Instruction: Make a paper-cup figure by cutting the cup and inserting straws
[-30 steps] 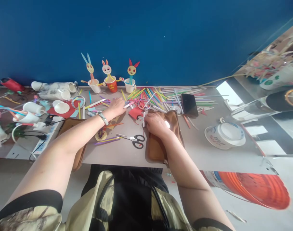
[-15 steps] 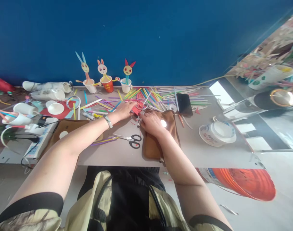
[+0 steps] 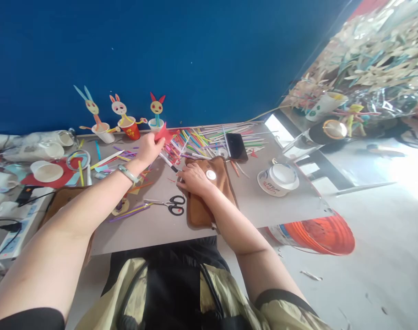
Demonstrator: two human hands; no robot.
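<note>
My left hand (image 3: 149, 149) is closed on a piece of red paper (image 3: 165, 134), lifted above the far side of the table by the straws. My right hand (image 3: 195, 178) lies over a brown cloth pad (image 3: 203, 208), its fingers curled at the black end of a slim white pen (image 3: 168, 161). Just in front of that hand, black-handled scissors (image 3: 172, 205) rest on the tabletop with their blades pointing left. Between the hands and the wall lie many coloured paper strips (image 3: 198, 140).
Three paper-cup rabbit figures (image 3: 129, 128) stand along the blue wall. A black phone (image 3: 236, 146) and a white tub (image 3: 278, 179) are to the right. A power strip (image 3: 25, 227) and cups (image 3: 47, 171) are at left. An orange bucket (image 3: 320, 234) lies below the table's right edge.
My left hand has moved away from my right, lifting the red paper up and to the left. My right hand stays by the pad, with the pen now showing. The view has swung right.
</note>
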